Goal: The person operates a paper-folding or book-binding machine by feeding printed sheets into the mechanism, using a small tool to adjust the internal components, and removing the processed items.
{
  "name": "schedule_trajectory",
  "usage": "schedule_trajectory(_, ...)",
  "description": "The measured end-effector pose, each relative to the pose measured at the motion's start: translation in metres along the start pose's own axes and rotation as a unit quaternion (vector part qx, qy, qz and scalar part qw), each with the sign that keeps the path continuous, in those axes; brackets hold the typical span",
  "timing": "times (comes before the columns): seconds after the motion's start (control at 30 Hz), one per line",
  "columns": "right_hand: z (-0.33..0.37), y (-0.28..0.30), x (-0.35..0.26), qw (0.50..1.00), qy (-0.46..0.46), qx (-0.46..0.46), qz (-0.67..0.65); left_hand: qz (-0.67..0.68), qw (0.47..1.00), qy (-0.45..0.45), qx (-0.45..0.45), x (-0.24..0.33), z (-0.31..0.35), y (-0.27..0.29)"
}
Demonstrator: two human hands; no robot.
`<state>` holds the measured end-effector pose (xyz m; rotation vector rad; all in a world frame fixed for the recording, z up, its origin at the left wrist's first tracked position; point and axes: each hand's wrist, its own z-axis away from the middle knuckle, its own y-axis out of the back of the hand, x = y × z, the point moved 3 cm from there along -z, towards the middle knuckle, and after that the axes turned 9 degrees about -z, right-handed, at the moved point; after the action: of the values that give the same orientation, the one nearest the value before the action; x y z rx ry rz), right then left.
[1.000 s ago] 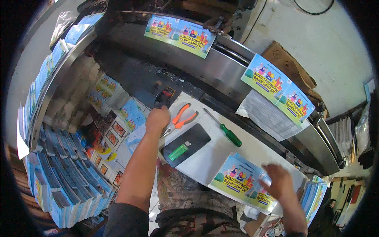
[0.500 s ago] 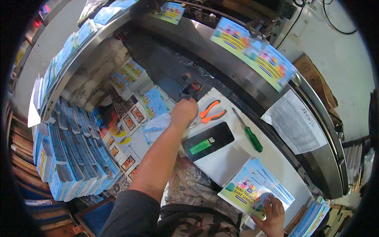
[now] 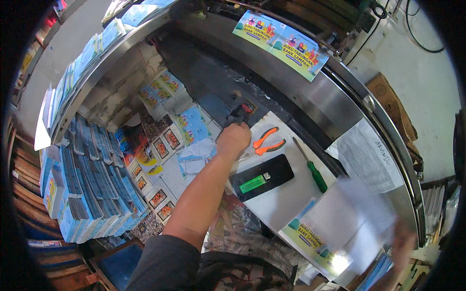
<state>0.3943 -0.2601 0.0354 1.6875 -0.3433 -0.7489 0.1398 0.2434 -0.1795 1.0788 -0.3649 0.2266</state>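
Observation:
My left hand (image 3: pixel 234 139) is closed at the far end of the white tabletop, against a small black and red object (image 3: pixel 240 114). Its fingertips are hidden, so what they grip does not show. Smeared by motion, my right hand (image 3: pixel 404 242) is at the lower right. Beside it a pale sheet (image 3: pixel 371 206) blurs above the tabletop. Under that lie blue and yellow printed booklets (image 3: pixel 308 240), partly covered by a white page. Between my hands are orange-handled pliers (image 3: pixel 268 140), a green screwdriver (image 3: pixel 316 175) and a black phone (image 3: pixel 277 183) bearing a green lighter (image 3: pixel 254 183).
A printed double cover (image 3: pixel 281 44) lies on the curved metal machine edge (image 3: pixel 213 39). Bundled booklets (image 3: pixel 97 189) are stacked at the left, with more along a metal rail (image 3: pixel 114 51). A written paper (image 3: pixel 366 155) hangs at the right.
My right hand has swung rightward off the booklets, and a pale sheet now blurs beside it. The double cover on the machine has shifted left. My left hand stays at the tabletop's far end.

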Motion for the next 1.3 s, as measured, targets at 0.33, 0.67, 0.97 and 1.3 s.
schedule_trajectory(0.33, -0.197, -0.066, -0.035, 0.959, 0.179, 0.148, 0.165, -0.005, 1.0, -0.017, 0.01, 0.007, 0.002, 0.001)
schedule_trajectory(0.67, 0.005, -0.112, -0.078, 0.966, 0.112, -0.22, -0.074, 0.002, 1.0, -0.011, 0.0, 0.005, 0.005, 0.0)
schedule_trajectory(0.97, 0.057, -0.138, -0.08, 0.967, 0.195, -0.16, -0.027, -0.015, 1.0, -0.001, 0.011, 0.004, 0.007, 0.003)
schedule_trajectory(1.3, 0.008, -0.043, -0.011, 0.984, -0.049, -0.172, -0.021, -0.017, 1.0, 0.005, 0.01, -0.004, 0.0, -0.001)
